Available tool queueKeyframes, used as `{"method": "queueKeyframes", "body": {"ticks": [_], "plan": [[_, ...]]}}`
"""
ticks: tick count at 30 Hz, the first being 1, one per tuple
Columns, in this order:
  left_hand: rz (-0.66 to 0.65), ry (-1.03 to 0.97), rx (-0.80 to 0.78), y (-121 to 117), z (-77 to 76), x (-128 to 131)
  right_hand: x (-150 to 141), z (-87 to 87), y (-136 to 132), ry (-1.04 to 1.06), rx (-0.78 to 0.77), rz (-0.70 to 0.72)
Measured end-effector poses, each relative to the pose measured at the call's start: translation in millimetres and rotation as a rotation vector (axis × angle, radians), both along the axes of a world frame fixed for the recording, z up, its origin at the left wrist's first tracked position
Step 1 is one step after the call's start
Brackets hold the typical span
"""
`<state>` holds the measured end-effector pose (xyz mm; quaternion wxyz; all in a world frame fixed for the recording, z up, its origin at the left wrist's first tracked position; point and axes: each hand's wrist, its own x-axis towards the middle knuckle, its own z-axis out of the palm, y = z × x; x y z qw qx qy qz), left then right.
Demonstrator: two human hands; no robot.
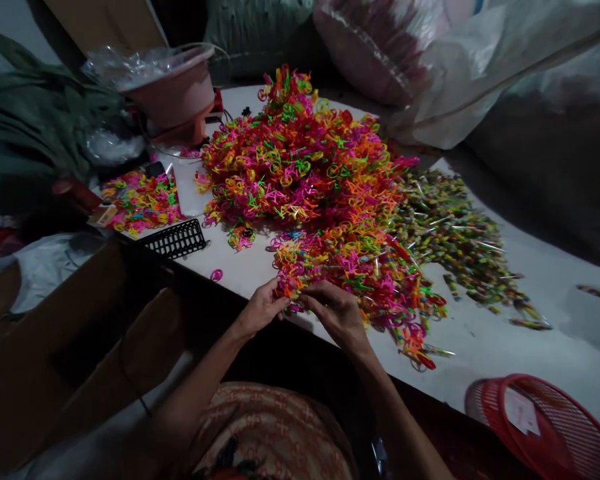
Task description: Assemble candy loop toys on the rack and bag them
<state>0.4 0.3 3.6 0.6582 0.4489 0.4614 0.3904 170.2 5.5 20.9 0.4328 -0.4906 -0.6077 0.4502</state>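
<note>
A large heap of small bright plastic pieces point(300, 167), pink, orange, yellow, green and red, some with spoked wheels like tiny toy bicycles, covers the middle of the white table point(253, 270). At the near edge of this heap, my left hand point(259, 312) is closed, thumb and fingers pinching an orange-and-pink plastic piece point(287, 287). My right hand point(339, 313) is beside it, fingers curled and thumb tip close to the same spot. What lies between the right fingertips is too small to make out. Right of the heap lies a pile of slim, clear-wrapped, multicoloured sticks point(450, 233).
A black slotted plastic basket point(177, 239) and a lone pink ring point(217, 275) lie left of my hands. Behind them are more plastic pieces point(145, 200) and a pink tub point(175, 93). A red mesh basket point(510, 413) is at the right. Large sacks point(380, 47) line the back.
</note>
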Motion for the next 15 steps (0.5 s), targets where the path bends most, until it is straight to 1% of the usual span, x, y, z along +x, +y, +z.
{"method": "queueKeyframes", "body": {"ticks": [2, 3, 5, 6, 7, 8, 10, 12, 15], "plan": [[0.144, 0.146, 0.123, 13, 0.6, -10, 2, 2.0, 12, -0.091, 0.109, -0.047], [0.233, 0.276, 0.197, 22, 1.3, -17, 5, 3.9, 19, -0.149, 0.164, -0.085], [0.391, 0.636, 0.338, 42, 2.6, -36, 14, 8.8, 30, -0.307, 0.297, -0.202], [0.416, 0.829, 0.378, 52, 2.7, -45, 18, 11.3, 33, -0.396, 0.367, -0.264], [0.398, 1.004, 0.400, 63, 2.3, -53, 23, 13.6, 34, -0.477, 0.433, -0.319], [0.346, 1.152, 0.408, 72, 1.5, -59, 27, 15.3, 32, -0.537, 0.490, -0.362], [0.212, 1.354, 0.403, 86, -1.0, -63, 33, 16.7, 22, -0.583, 0.557, -0.387], [0.127, 1.461, 0.377, 93, -3.3, -59, 40, 14.7, 9, -0.568, 0.574, -0.368], [0.104, 1.519, 0.323, 92, -4.4, -51, 57, 6.7, -5, -0.524, 0.561, -0.388]]}}
